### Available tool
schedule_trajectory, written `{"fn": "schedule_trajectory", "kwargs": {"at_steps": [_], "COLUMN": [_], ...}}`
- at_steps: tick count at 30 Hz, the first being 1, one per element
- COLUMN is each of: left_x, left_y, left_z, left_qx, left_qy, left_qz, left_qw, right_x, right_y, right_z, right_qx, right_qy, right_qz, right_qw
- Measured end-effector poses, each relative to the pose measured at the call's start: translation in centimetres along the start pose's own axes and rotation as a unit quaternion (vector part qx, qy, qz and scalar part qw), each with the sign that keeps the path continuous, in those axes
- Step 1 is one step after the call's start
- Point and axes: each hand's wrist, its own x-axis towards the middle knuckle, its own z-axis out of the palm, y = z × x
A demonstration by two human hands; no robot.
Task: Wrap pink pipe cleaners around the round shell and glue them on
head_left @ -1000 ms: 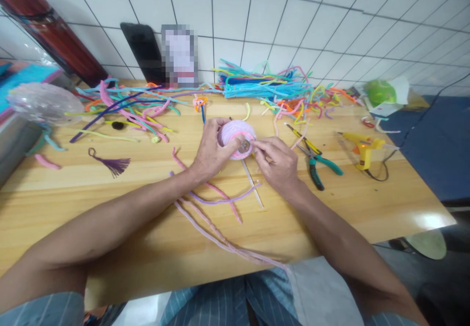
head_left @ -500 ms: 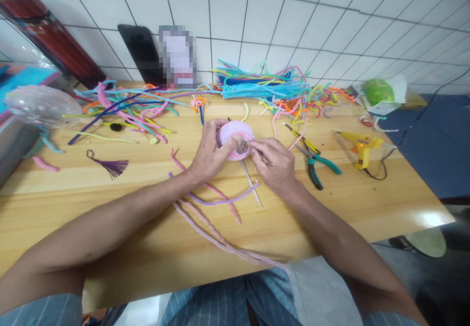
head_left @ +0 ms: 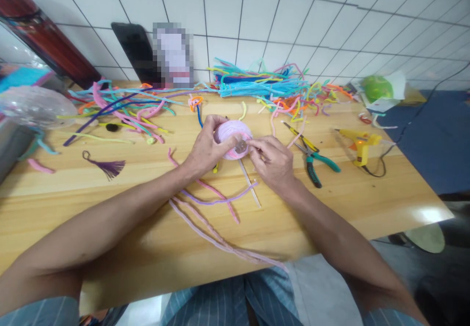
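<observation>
Lilac and pink fuzzy stems are wound into a rounded piece (head_left: 232, 129) with a greyish, see-through middle. My left hand (head_left: 210, 146) is closed around its left side, thumb across the front. At the right edge of the piece, my right hand (head_left: 273, 162) is pinched; what its fingertips hold, if anything, is too small to make out. A thin clear stick (head_left: 250, 184) lies below the piece. Nearer to me are a purple pipe cleaner (head_left: 216, 202), a pink pipe cleaner (head_left: 232, 212) and long pale pink ones (head_left: 220, 240).
Right of my hands lie pliers (head_left: 313, 164), a yellow cutter knife (head_left: 301, 136) and a yellow glue gun (head_left: 362, 145) with a cord. Pipe cleaners (head_left: 260, 87) are heaped along the tiled wall. A purple tassel (head_left: 106, 164), phone (head_left: 135, 52) and red bottle (head_left: 47, 37) are leftward.
The whole view has shifted slightly, so things sit a little further left. Both hands keep nearly the same hold on the wound piece. A yellow bit now shows below my left hand.
</observation>
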Motion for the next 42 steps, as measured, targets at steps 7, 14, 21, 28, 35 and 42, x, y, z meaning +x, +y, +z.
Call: {"fn": "schedule_trajectory", "kwargs": {"at_steps": [7, 14, 21, 28, 35, 42], "left_x": [0.1, -0.3, 0.0, -0.2, -0.4, -0.5], "left_y": [0.3, 0.3, 0.0, -0.3, -0.4, -0.1], "left_z": [-0.5, 0.1, -0.4, -0.1, 0.0, 0.0], "left_qx": [0.068, 0.026, 0.057, 0.068, 0.061, 0.057], "left_qy": [-0.026, -0.013, -0.041, -0.018, 0.013, 0.013], "left_qz": [0.048, 0.017, 0.049, 0.056, 0.048, 0.042], "left_qw": [0.996, 0.999, 0.996, 0.996, 0.997, 0.997], "right_x": [0.0, 0.3, 0.4, 0.4, 0.2, 0.2], "right_y": [0.3, 0.7, 0.8, 1.3, 1.1, 1.0], "right_z": [0.0, -0.3, -0.3, -0.3, -0.4, -0.4], "right_qx": [0.009, 0.018, 0.032, 0.04, 0.008, -0.004], "right_qy": [0.005, 0.003, -0.014, 0.006, 0.001, 0.001], "right_qz": [0.0, -0.007, -0.018, -0.018, -0.024, -0.014], "right_qw": [1.0, 1.0, 0.999, 0.999, 1.0, 1.0]}}
